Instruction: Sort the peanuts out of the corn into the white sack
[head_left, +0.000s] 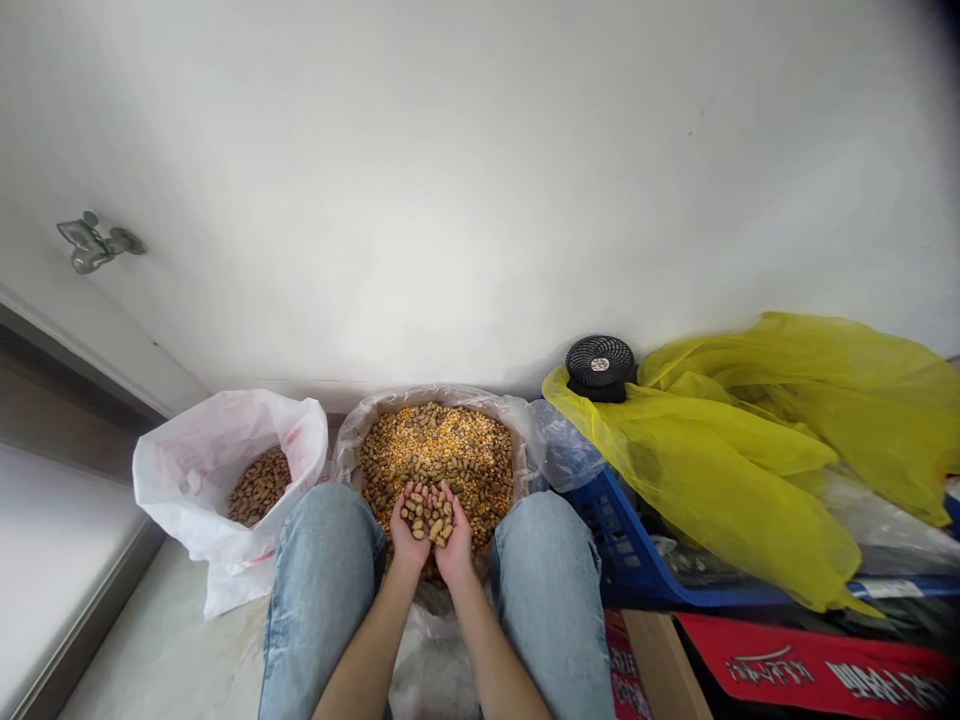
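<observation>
My left hand (408, 538) and my right hand (457, 543) are cupped side by side, palms up. Together they hold a heap of unshelled peanuts (438, 518). Just beneath them, between my knees, is a clear plastic bag (346, 440) with its mouth spread wide. Inside it lies a mix of yellow corn kernels (431, 425) and more unshelled peanuts. My hands and forearms hide the near part of this mix. To the left stands a white woven sack (169, 470), mouth agape, with brown unshelled peanuts or similar nuts (260, 487) at its bottom.
A blue plastic crate (611, 540) stands on the right, draped with yellow mesh netting (720, 440). A small black fan (600, 366) rests on the netting. In front is a red printed carton (810, 660). A tap (97, 243) juts from the white wall (450, 200).
</observation>
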